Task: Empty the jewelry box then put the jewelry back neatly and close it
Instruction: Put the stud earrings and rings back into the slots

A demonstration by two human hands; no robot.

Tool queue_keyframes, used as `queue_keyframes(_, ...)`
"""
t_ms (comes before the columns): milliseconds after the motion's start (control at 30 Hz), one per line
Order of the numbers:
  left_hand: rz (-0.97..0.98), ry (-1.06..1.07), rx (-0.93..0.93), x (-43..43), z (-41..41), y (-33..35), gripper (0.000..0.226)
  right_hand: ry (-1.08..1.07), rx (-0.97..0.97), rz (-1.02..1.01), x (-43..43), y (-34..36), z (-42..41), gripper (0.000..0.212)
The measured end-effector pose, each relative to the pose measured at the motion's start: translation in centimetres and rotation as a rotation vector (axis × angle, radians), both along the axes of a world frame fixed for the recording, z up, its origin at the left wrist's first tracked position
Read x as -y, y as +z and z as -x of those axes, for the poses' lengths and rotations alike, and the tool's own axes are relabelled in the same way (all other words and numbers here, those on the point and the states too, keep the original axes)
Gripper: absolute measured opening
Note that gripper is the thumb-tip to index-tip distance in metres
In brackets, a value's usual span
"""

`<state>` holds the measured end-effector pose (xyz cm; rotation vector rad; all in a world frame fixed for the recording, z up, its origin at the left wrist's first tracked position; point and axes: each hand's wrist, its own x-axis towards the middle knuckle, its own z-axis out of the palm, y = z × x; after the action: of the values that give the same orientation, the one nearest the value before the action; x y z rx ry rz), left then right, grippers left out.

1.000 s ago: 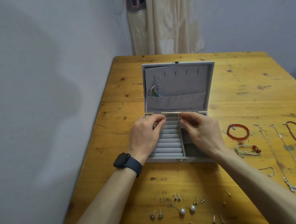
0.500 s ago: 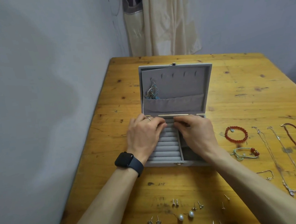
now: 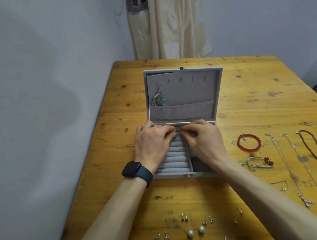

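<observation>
The grey jewelry box (image 3: 186,175) stands open on the wooden table (image 3: 248,95), its lid upright. A dangly silver-blue earring (image 3: 159,98) hangs inside the lid above the fabric pocket. Both hands are over the back of the ring rolls (image 3: 175,159). My left hand (image 3: 152,143) pinches a small silver piece (image 3: 173,131), seemingly a ring, at the rearmost roll. My right hand (image 3: 204,142) has its fingers curled down right beside it, fingertips nearly meeting the left ones. Whether they hold anything is hidden. The right compartment (image 3: 198,164) looks empty.
Several stud and pearl earrings (image 3: 195,230) lie on the table in front of the box. To the right lie a red bead bracelet (image 3: 250,143), a cord bracelet (image 3: 259,162), a thin chain (image 3: 280,184) and several long necklaces (image 3: 312,163). A wall runs along the left edge.
Both hands have drawn closer together at the back ring roll, fingertips now almost touching. The view shifted slightly; the box stayed in place.
</observation>
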<state>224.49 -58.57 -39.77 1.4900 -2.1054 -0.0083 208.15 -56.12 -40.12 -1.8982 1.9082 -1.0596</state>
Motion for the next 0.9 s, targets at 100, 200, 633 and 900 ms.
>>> queue_keyframes(100, -0.056, -0.012, 0.024, 0.0, -0.1, 0.4, 0.02, -0.011, 0.048, -0.048, 0.1, -0.1, 0.0, 0.019)
queue_keyframes(200, -0.099, -0.021, 0.034, 0.0, -0.2, 0.9, 0.024, -0.024, 0.155, -0.083, -0.1, 0.1, 0.2, 0.026)
queue_keyframes(633, -0.042, -0.003, -0.014, 0.1, 0.3, 0.4, 0.014, 0.002, 0.13, -0.057, -1.0, -0.1, 0.4, 0.025)
queue_keyframes(900, -0.132, 0.064, -0.032, -0.2, 1.3, 0.8, 0.018, 0.015, 0.139, -0.041, -1.1, -0.3, 0.5, 0.027)
